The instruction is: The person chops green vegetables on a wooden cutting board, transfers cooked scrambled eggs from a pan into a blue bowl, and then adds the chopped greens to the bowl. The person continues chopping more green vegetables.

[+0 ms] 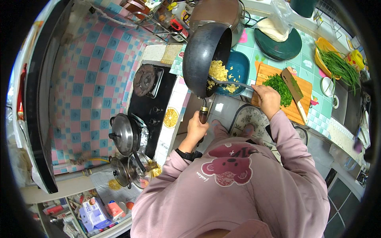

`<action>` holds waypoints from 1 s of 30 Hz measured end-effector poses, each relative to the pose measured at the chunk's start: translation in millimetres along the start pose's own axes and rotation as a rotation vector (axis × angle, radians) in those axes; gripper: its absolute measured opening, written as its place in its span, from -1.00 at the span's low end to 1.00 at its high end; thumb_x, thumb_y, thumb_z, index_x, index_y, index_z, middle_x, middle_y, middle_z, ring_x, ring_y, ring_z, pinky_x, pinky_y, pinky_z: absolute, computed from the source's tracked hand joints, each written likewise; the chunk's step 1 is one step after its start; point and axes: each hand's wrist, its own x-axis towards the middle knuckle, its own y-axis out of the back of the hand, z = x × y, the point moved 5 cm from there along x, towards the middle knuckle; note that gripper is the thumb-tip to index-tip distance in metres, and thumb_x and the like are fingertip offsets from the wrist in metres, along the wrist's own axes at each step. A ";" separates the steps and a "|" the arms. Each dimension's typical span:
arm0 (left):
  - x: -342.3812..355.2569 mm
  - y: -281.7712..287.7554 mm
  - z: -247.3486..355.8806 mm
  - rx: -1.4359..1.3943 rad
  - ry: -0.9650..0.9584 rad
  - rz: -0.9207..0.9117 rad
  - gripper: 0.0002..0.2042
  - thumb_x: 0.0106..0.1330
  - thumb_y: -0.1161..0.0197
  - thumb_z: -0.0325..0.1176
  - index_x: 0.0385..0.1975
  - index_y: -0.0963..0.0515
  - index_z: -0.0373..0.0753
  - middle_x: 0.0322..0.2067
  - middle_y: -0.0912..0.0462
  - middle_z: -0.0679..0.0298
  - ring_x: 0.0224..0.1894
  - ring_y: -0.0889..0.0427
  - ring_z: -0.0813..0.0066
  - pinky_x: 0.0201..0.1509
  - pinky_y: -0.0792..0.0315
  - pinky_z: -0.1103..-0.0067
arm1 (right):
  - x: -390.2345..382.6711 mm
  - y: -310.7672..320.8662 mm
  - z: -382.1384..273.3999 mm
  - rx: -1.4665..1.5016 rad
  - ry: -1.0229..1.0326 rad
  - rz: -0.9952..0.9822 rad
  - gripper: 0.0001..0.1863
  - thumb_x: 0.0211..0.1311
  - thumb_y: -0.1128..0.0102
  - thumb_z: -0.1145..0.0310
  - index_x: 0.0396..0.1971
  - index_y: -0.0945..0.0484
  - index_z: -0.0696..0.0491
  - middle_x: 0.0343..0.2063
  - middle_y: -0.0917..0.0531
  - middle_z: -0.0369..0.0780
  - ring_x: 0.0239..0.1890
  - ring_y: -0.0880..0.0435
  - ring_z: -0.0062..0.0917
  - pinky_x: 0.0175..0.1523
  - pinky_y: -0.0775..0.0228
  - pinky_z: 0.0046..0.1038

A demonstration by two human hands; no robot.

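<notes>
My left hand (196,129) is closed around the wooden handle of a black wok (200,59). The wok is tipped steeply on its side, its mouth facing right over a teal rectangular basin (244,65). Yellow scrambled egg (218,71) lies at the wok's lower rim, and bits of it are in the basin. With my right hand (268,97) I grip the handle of a metal spatula (234,83), whose head is among the egg at the rim. Part of the basin is hidden behind the wok.
Right of the basin, a wooden cutting board (262,73) bears chopped greens (278,89) and a cleaver (291,83). Farther right are a yellow basket (319,59) of long green stalks and a sink (345,107). A stove (162,95) with a lidded pot (125,135) stands left.
</notes>
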 end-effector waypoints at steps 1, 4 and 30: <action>0.2 -0.3 -0.9 0.027 0.028 -0.011 -0.73 0.04 -0.19 -0.51 -0.24 -0.36 -0.26 -0.64 -0.54 0.13 -0.70 -0.61 0.29 -0.61 -0.45 0.43 | -3.4 4.9 3.2 -0.020 -0.009 0.008 -0.68 -0.05 -0.16 0.57 -0.25 -0.67 -0.02 -0.44 -0.66 -0.26 -0.39 -0.63 -0.34 -0.28 -0.48 -0.37; 3.9 0.4 -1.3 0.104 0.038 0.012 -0.74 0.04 -0.21 -0.48 -0.25 -0.37 -0.24 -0.64 -0.56 0.10 -0.67 -0.63 0.22 -0.55 -0.46 0.39 | -11.7 20.3 6.0 -0.035 -0.034 0.053 -0.72 -0.02 -0.20 0.53 -0.25 -0.68 -0.04 -0.46 -0.65 -0.29 -0.41 -0.63 -0.36 -0.30 -0.48 -0.38; -0.9 23.3 -4.1 0.250 -0.041 0.084 -0.74 0.02 -0.24 -0.43 -0.29 -0.38 -0.21 -0.59 -0.58 0.03 -0.52 -0.62 0.00 -0.44 -0.46 0.26 | 61.0 -25.3 3.3 0.284 -0.370 -0.337 -0.68 0.14 -0.12 0.34 -0.09 -0.66 -0.08 -0.27 -0.68 -0.03 -0.19 -0.65 -0.15 -0.06 -0.48 -0.20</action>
